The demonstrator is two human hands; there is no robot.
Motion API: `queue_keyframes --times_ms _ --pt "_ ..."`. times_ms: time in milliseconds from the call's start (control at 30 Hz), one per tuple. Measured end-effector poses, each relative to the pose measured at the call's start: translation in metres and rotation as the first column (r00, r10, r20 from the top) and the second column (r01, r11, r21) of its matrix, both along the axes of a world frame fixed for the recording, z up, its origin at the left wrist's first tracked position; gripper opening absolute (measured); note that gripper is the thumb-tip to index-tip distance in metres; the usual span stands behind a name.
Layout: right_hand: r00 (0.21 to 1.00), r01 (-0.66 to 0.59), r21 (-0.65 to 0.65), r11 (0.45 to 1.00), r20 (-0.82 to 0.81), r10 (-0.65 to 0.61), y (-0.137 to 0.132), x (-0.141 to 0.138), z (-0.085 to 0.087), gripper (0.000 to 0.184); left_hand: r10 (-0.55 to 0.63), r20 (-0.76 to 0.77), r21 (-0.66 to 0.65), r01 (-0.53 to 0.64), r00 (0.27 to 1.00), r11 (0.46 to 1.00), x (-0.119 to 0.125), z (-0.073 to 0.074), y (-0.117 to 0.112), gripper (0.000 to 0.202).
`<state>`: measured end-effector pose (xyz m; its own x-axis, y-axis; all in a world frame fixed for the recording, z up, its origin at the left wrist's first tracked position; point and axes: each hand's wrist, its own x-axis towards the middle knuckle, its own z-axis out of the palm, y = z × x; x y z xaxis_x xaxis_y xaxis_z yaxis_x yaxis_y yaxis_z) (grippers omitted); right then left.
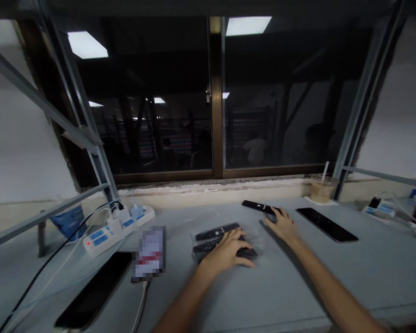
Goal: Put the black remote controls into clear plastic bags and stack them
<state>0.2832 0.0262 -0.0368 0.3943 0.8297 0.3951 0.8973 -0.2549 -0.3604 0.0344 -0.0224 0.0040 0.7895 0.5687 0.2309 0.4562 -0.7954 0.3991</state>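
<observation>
My left hand (229, 249) lies with fingers spread over black remote controls (218, 231) in a clear plastic wrapping, near the middle of the table. Parts of these remotes are covered by the fingers, so I cannot tell exactly how many there are. Farther back and to the right, a single black remote control (258, 206) lies flat at a slant. My right hand (283, 225) is at its right end, fingertips over or touching it and thumb apart from it. The fingers of this hand are also spread.
On the left are a white power strip (119, 229) with plugs and cables, a dark phone (97, 289) and a pixelated-screen phone (149, 254). To the right lie a black phone (327, 224) and an iced drink cup (322, 189). Metal frame posts flank the window.
</observation>
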Motion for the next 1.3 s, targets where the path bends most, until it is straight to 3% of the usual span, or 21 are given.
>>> queue_keyframes --times_ms 200,467,633,733,800,933,1033,1167,1300 --pt "0.999 -0.01 -0.093 0.996 0.029 0.013 -0.001 -0.002 -0.007 0.054 -0.051 0.048 -0.039 0.053 0.998 0.998 -0.002 -0.004 0.005 0.039" --pt "0.998 -0.016 -0.062 0.998 0.062 0.019 -0.006 -0.006 0.002 0.034 0.04 0.057 -0.026 -0.039 0.998 0.999 -0.003 -0.004 0.004 0.05" --pt "0.999 -0.003 0.004 1.0 0.032 0.003 -0.005 -0.007 0.002 0.039 0.059 0.083 0.025 -0.061 0.995 0.998 0.0 -0.004 0.001 0.052" --pt "0.999 0.008 0.02 1.0 0.031 -0.009 -0.004 -0.01 0.0 0.045 0.132 0.162 0.089 -0.148 0.978 0.985 -0.003 0.0 0.006 0.046" --pt "0.999 -0.025 0.015 1.0 0.041 0.025 -0.004 -0.011 -0.002 0.046 0.254 0.231 0.131 -0.289 0.939 0.948 -0.01 0.005 0.015 0.036" --pt "0.993 -0.101 -0.067 0.993 0.056 0.105 -0.003 -0.014 -0.002 0.047 0.591 0.253 0.178 -0.638 0.766 0.749 -0.035 0.008 0.036 0.018" --pt "0.992 -0.105 -0.114 0.988 0.062 0.112 -0.005 -0.017 0.0 0.054 0.743 0.17 0.161 -0.762 0.647 0.627 -0.049 0.002 0.047 0.018" --pt "0.992 -0.117 -0.115 0.986 0.035 0.122 -0.008 -0.02 0.005 0.056 0.775 0.036 0.13 -0.771 0.631 0.623 -0.05 -0.009 0.05 0.023" --pt "0.994 -0.095 -0.131 0.987 0.034 0.1 -0.011 -0.023 0.007 0.055 0.778 0.004 0.137 -0.771 0.628 0.622 -0.047 -0.012 0.048 0.029"
